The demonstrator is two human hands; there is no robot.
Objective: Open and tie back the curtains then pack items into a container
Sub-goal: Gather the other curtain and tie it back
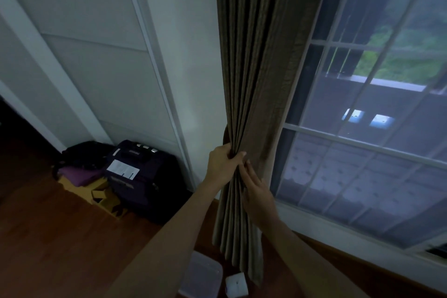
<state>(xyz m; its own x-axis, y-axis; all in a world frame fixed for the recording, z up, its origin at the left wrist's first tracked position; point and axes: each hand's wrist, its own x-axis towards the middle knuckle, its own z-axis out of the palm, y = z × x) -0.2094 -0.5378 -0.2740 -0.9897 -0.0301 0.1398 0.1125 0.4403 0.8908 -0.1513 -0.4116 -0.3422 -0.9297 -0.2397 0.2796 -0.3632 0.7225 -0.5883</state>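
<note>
Left hand (222, 164) grips the curtain (249, 68); suitcase label (122, 169) apparently printed, illegible.

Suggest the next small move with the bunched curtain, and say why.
Probably loop a tie round the bunch with the right hand: the left hand grips the gathered curtain, the right hand's fingers lie straight against the folds, and no tie shows round it.

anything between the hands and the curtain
Nothing visible does. The left hand grips the bunched curtain, and the right hand touches its folds just below with straight fingers.
</note>
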